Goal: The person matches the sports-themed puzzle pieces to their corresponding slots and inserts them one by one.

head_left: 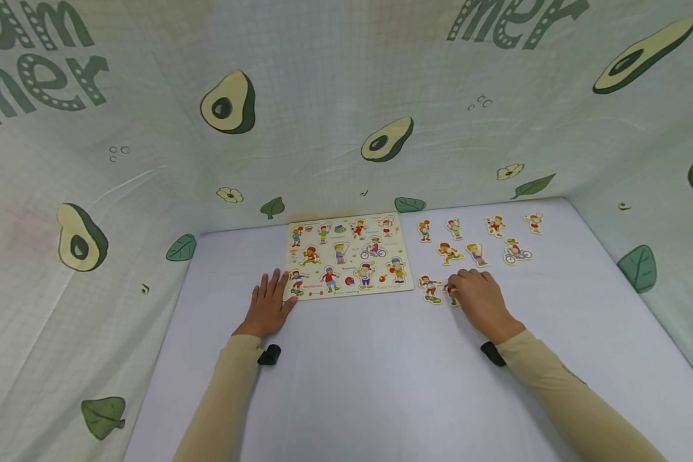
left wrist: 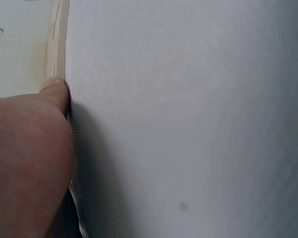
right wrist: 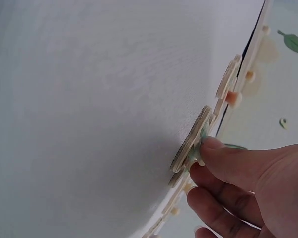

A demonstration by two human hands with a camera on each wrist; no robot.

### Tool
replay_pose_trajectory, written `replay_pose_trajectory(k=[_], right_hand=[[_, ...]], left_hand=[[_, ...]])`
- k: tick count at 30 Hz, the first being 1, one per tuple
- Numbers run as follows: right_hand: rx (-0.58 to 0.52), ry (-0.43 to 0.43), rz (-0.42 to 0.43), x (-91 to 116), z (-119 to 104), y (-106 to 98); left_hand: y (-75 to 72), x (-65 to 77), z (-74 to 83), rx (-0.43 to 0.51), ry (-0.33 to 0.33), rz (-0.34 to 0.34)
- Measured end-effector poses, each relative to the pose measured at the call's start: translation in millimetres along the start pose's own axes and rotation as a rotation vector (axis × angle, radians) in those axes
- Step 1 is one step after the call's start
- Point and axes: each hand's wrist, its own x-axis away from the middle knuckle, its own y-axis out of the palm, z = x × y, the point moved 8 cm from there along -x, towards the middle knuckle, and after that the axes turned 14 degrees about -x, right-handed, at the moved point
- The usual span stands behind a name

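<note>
My left hand (head_left: 267, 307) lies with fingers spread at the left edge of a wooden puzzle board (head_left: 349, 290) printed with sports figures. In the left wrist view, the thumb (left wrist: 54, 89) touches the board's edge (left wrist: 61, 39). My right hand (head_left: 480, 301) pinches a puzzle piece (head_left: 450, 295), a small figure partly hidden by the fingers. The right wrist view shows the thumb and fingers on this piece (right wrist: 192, 141), seen edge-on. Just left of it lies a skateboarder piece (head_left: 430, 290).
More figure pieces lie right of the board in rows, including a cyclist (head_left: 517, 251), a runner (head_left: 450, 253) and a baseball player (head_left: 476, 255). A hanging cloth with avocado prints (head_left: 306, 160) borders the white table (head_left: 381, 385) at the back and sides.
</note>
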Motion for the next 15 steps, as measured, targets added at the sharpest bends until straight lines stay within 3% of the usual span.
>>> replay_pose_trajectory(k=[15], right_hand=[[0.002,0.000,0.010,-1.6,-9.9,-5.5]], left_hand=[[3.7,-1.2,-3.3,0.007,-0.001,0.013]])
